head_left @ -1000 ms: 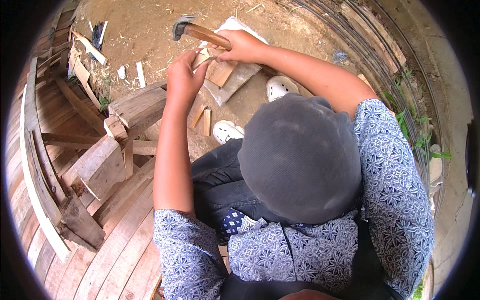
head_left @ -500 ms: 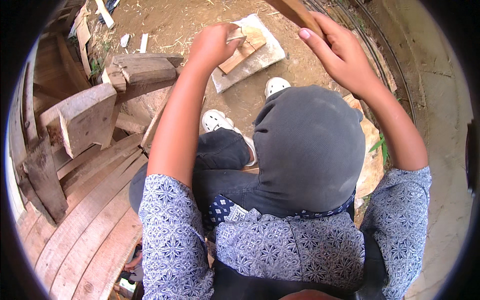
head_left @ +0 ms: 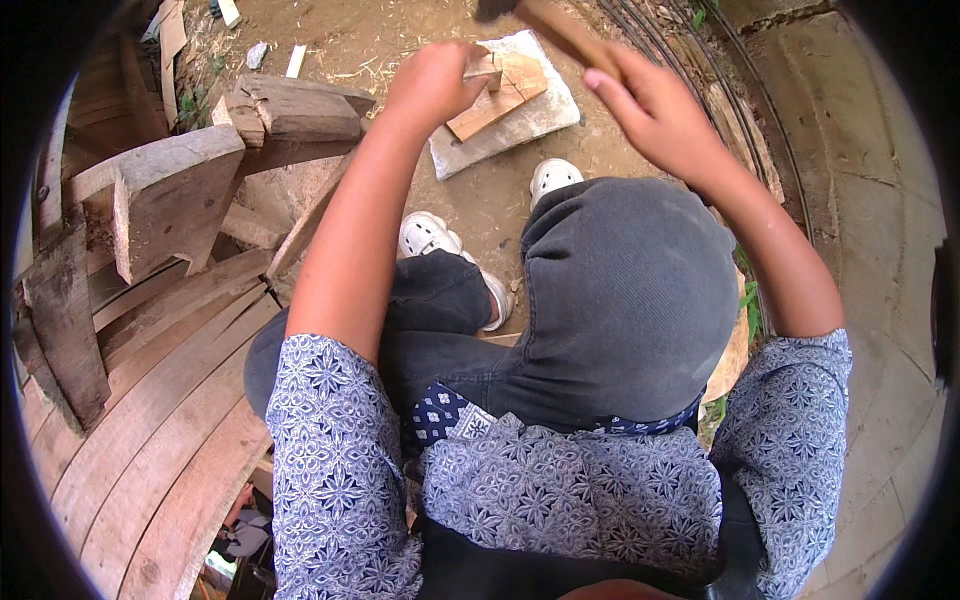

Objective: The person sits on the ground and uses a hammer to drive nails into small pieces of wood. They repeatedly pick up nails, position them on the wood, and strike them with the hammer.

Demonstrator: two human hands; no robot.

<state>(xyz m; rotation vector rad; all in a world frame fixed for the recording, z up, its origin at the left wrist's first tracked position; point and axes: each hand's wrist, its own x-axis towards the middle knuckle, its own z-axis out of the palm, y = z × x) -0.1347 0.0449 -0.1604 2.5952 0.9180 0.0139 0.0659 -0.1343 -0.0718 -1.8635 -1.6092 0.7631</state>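
Note:
My right hand [head_left: 655, 115] is closed round the wooden handle of a hammer [head_left: 560, 32], whose dark head shows at the top edge of the picture. Pinched between the thumb and fingers of my left hand [head_left: 430, 85] is a small wooden piece [head_left: 486, 70], set against a flat light-brown wooden board [head_left: 515, 95]. A thin dark line, perhaps a nail, stands by my fingertips; it is too small to be sure. Under the board lies a pale stone slab [head_left: 455, 160] on the ground. The hammer is raised to the right of my left hand, apart from the board.
Curved wooden planks [head_left: 165, 440] and a stack of rough timber [head_left: 185, 180] fill the left side. Thin dark rods [head_left: 735, 90] run along a concrete surface [head_left: 880, 250] at the right. Wood shavings lie scattered on the dirt ground [head_left: 400, 25]. White clogs [head_left: 430, 235] are on my feet.
The hammer has swung lower and to the left, and its head has come into view. My right hand moved slightly left. My left hand keeps its hold on the small wooden piece.

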